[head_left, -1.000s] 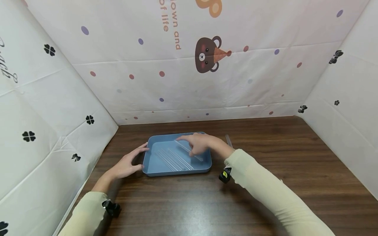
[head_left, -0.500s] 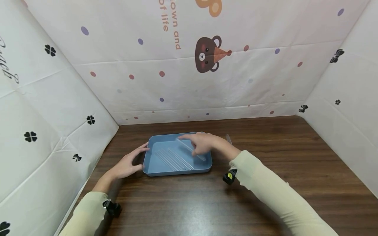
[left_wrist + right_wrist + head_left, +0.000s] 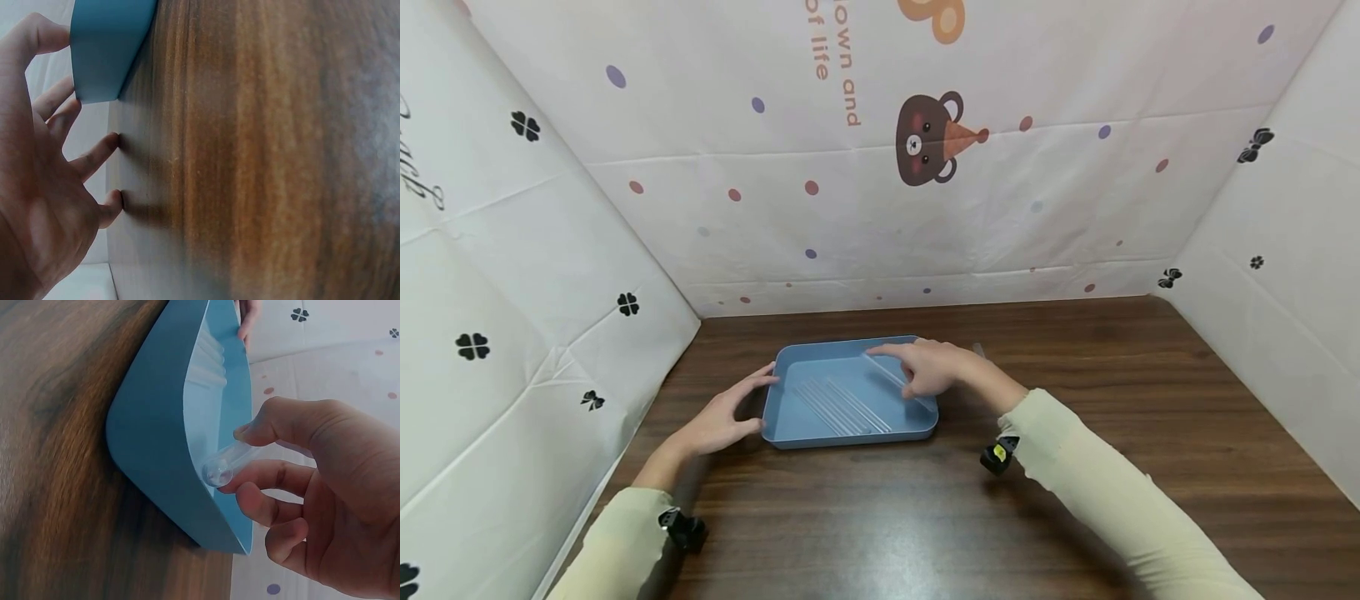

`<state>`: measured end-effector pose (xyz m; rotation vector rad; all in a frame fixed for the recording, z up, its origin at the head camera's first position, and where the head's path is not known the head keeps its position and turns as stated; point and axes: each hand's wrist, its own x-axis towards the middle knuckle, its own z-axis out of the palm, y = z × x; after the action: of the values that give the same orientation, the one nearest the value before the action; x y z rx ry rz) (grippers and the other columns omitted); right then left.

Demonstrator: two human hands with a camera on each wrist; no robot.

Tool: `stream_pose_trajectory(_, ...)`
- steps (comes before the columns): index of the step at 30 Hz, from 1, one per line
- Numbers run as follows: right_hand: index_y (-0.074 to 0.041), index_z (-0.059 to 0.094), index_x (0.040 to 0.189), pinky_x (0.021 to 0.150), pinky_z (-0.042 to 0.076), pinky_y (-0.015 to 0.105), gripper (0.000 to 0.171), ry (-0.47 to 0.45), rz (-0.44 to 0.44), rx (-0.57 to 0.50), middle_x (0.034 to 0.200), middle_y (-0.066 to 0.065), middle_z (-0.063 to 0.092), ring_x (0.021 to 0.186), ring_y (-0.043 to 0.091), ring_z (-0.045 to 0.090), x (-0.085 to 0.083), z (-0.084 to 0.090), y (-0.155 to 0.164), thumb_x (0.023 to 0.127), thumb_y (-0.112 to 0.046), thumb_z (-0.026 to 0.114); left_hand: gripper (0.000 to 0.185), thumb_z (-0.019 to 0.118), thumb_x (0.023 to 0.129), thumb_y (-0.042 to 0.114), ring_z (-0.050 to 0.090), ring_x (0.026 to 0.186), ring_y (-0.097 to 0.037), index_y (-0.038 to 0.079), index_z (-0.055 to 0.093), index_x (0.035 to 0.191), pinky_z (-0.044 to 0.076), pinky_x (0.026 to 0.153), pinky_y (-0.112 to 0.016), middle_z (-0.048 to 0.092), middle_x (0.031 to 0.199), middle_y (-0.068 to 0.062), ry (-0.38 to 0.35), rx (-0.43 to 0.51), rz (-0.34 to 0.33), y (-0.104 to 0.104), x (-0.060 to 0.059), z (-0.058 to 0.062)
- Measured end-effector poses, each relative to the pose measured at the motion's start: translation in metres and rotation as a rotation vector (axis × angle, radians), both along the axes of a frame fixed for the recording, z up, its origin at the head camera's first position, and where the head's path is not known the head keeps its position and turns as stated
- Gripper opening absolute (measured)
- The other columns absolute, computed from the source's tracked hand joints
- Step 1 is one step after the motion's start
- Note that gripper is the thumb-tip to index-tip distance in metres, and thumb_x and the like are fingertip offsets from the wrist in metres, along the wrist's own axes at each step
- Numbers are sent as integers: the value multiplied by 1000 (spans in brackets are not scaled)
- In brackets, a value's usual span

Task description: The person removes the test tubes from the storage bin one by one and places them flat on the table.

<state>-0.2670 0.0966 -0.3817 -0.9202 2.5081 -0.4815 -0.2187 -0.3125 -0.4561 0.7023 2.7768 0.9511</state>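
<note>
The blue tray (image 3: 850, 433) holds several clear tubes (image 3: 842, 406) (lying side by side). The right hand (image 3: 934, 369) pinches one tube (image 3: 220, 467) over it; the left hand (image 3: 722, 417), fingers spread, touches the tray's left wall.

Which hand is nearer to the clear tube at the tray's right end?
Right. The right hand pinches the clear tube over the blue tray; the left hand rests at the tray's opposite, left end.
</note>
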Motion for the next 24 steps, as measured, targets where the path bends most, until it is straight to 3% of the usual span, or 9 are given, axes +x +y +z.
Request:
stream_pose_trajectory(12,-27,38,177,58,36,27,88,0,-12,-15,71,-6,56,63,10,49,0,5,15,100,-9,77,73,72,99,10,31,171,-54,12,50,168,37,124,-82,28,189,-16,-12,-11,13,-1,0,-1)
stream_pose_trajectory(24,-29,37,177,60,41,28,90,17,-63,-60,77,-2,61,65,12,54,2,5,30,99,-8,77,73,73,99,11,30,171,-54,13,50,168,37,124,-82,28,189,-16,-18,-9,9,-1,-1,-1)
